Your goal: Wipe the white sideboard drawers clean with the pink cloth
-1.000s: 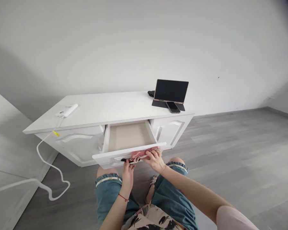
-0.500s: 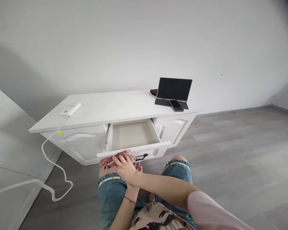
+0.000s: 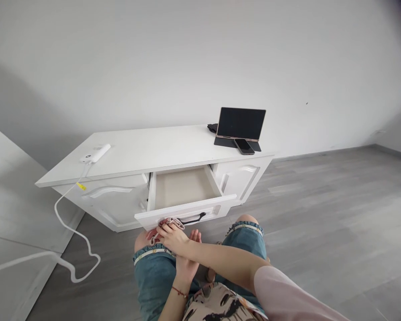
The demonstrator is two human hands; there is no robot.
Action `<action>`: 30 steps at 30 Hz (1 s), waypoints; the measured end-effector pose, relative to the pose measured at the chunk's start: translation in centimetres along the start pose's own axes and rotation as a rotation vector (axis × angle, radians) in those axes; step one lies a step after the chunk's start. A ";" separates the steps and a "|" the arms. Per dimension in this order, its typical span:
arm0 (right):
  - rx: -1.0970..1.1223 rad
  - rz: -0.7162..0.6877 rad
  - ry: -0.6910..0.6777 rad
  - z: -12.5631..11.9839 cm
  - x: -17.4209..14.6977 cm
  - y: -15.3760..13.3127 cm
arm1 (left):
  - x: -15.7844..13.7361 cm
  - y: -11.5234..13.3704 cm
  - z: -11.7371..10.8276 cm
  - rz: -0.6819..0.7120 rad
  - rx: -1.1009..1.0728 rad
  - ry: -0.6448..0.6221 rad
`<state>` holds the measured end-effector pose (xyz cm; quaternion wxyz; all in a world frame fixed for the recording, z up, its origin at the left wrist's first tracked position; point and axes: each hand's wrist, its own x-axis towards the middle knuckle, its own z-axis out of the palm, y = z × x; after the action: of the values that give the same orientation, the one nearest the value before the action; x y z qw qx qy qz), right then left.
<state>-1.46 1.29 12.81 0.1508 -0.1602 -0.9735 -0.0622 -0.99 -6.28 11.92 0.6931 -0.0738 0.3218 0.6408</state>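
Note:
My right hand (image 3: 173,237) reaches across my left wrist, with its fingers curled over a bunched pink cloth (image 3: 153,234) that has a pale edge. The cloth lies by my left knee, just below the front of a pulled-out drawer (image 3: 183,208). Beneath my right forearm, my left hand (image 3: 187,266) is turned palm up. Its fingertips stick out past the right wrist, stretched and holding nothing that I can see. The drawer's black handle (image 3: 194,218) is close above both hands. Part of the cloth is hidden under my right fingers.
On the white cabinet (image 3: 147,147) stand a tablet-like screen (image 3: 242,123), a phone (image 3: 243,146) and a dark item (image 3: 212,128) behind them. A white charger (image 3: 96,154) trails a white cable (image 3: 76,232) on the left. Another white cabinet (image 3: 13,200) borders the left side.
The cloth and my right hand have dropped lower, away from the drawer's top edge, and less of the cloth shows. More of my left palm and fingers is visible.

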 end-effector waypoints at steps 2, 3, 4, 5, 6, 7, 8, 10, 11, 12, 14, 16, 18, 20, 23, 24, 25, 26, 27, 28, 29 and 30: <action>-0.042 -0.029 -0.002 0.9 -0.7 0.3 | -0.2 0.5 -1.5 0.006 0.085 0.170; -0.045 -0.023 -0.005 1.5 -1.1 0.4 | -0.3 0.9 -2.3 0.053 0.141 0.270; -0.036 -0.008 -0.013 2.0 -1.6 0.6 | -0.3 1.3 -2.9 0.133 0.198 0.367; -0.024 0.007 -0.020 2.5 -2.1 0.7 | -0.4 1.9 -3.4 0.244 0.253 0.455; -0.013 0.021 -0.025 3.0 -2.6 1.0 | -0.6 2.5 -3.6 0.375 0.298 0.524; -0.004 0.032 -0.031 3.4 -3.2 1.3 | -0.7 3.1 -3.6 0.504 0.331 0.565; 0.003 0.037 -0.038 3.7 -3.8 1.6 | -0.8 3.7 -3.2 0.610 0.358 0.569; 0.014 0.049 -0.055 4.1 -5.0 2.4 | -0.9 4.5 -1.7 0.698 0.395 0.483; 0.021 0.062 -0.066 4.1 -5.7 2.8 | -0.9 4.7 -0.6 0.674 0.401 0.406; 0.030 0.079 -0.077 4.1 -6.3 3.3 | -0.8 4.7 0.6 0.619 0.400 0.337; 0.050 0.123 -0.097 3.7 -7.6 4.2 | -0.4 4.5 3.1 0.462 0.359 0.247; 0.049 0.173 -0.110 3.1 -9.0 5.1 | 0.1 3.9 5.2 0.296 0.296 0.225; 0.015 0.206 -0.113 2.4 -10.6 6.0 | 0.6 3.4 6.7 0.186 0.256 0.217; -0.044 0.222 -0.090 1.5 -12.3 6.9 | 1.0 3.0 7.5 0.158 0.245 0.205; -0.133 0.249 -0.042 0.3 -15.2 8.5 | 1.3 2.8 7.4 0.195 0.242 0.194; -0.156 0.259 -0.028 -0.1 -16.2 9.0 | 1.4 2.7 7.3 0.207 0.240 0.186; -0.178 0.269 -0.014 -0.6 -17.2 9.5 | 1.4 2.7 7.1 0.216 0.237 0.180; -0.200 0.279 0.007 -1.0 -18.2 10.0 | 1.4 2.8 7.0 0.221 0.235 0.179; -0.224 0.293 0.038 -1.6 -19.1 10.4 | 1.4 2.8 6.9 0.223 0.234 0.179; -0.249 0.314 0.080 -2.1 -19.9 10.8 | 1.5 2.8 6.9 0.223 0.230 0.182; -0.276 0.344 0.127 -2.8 -20.6 11.2 | 1.5 2.8 6.9 0.219 0.228 0.183; -0.302 0.381 0.179 -3.5 -21.2 11.6 | 1.5 2.8 7.0 0.213 0.224 0.186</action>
<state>22.47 5.43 10.30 0.2198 -0.3551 -0.8882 -0.1913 -1.18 -0.99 17.47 0.5922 -0.0205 0.4600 0.6612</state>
